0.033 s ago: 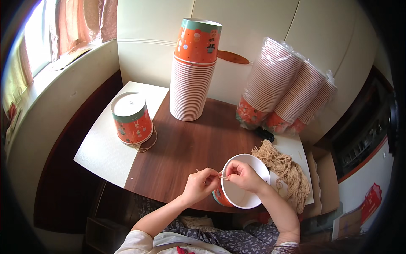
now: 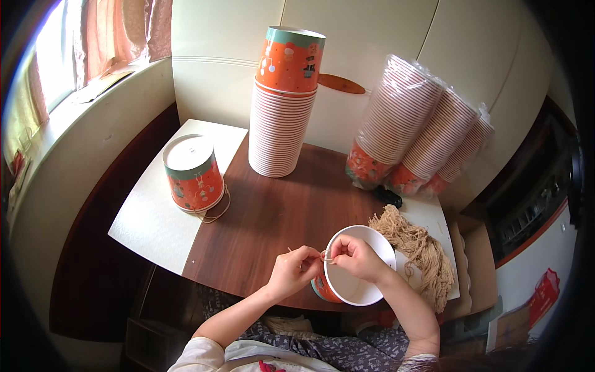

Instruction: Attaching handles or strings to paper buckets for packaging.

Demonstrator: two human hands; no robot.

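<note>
A paper bucket (image 2: 321, 289), white inside with an orange and green printed outside, lies tipped with its mouth toward me at the table's near edge. At the left side of its rim, my left hand (image 2: 290, 273) pinches a thin beige cord (image 2: 328, 258), a bit of which pokes out above the knuckles. My right hand (image 2: 359, 260) reaches across the bucket's mouth, its thumb and forefinger closed on the same cord at the rim. The fingers partly hide the cord and where it meets the rim. A bundle of beige cords (image 2: 427, 257) lies right beside the bucket.
On the left stands an upside-down bucket (image 2: 195, 183) with a cord loop (image 2: 218, 214) at its base. A tall stack of nested buckets (image 2: 282, 130) rises at the back. Plastic-wrapped stacks (image 2: 409, 118) lean at the back right. A cardboard box (image 2: 477, 263) sits beyond the right edge.
</note>
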